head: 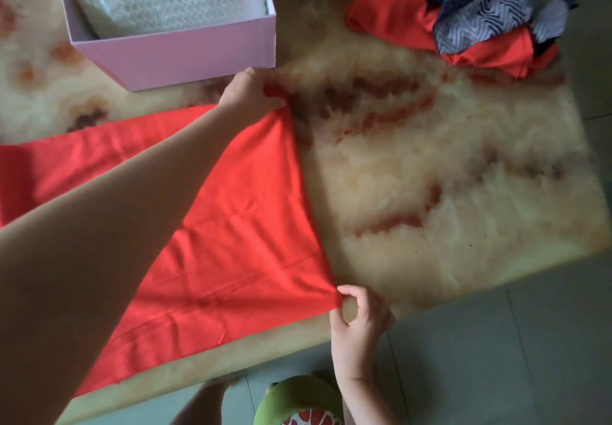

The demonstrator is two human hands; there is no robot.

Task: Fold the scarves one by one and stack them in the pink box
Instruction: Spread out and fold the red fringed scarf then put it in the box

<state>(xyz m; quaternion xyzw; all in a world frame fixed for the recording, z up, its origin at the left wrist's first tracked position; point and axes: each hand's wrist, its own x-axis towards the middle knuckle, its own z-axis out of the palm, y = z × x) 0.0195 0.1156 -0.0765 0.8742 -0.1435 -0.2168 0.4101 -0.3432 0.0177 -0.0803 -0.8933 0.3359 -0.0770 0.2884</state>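
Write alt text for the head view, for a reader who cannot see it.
Both hands pinch corners of a red scarf on a marbled table: left hand the far corner, right hand the near. A pink box and piled scarves lie beyond.

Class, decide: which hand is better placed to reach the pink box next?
Probably the left hand: it pinches the far corner of the red scarf right beside the pink box. The right hand pinches the near corner at the table edge.

Matt red cloth scarf (231, 212), glossy marbled table (447, 176) — smooth pink cardboard box (185, 57)
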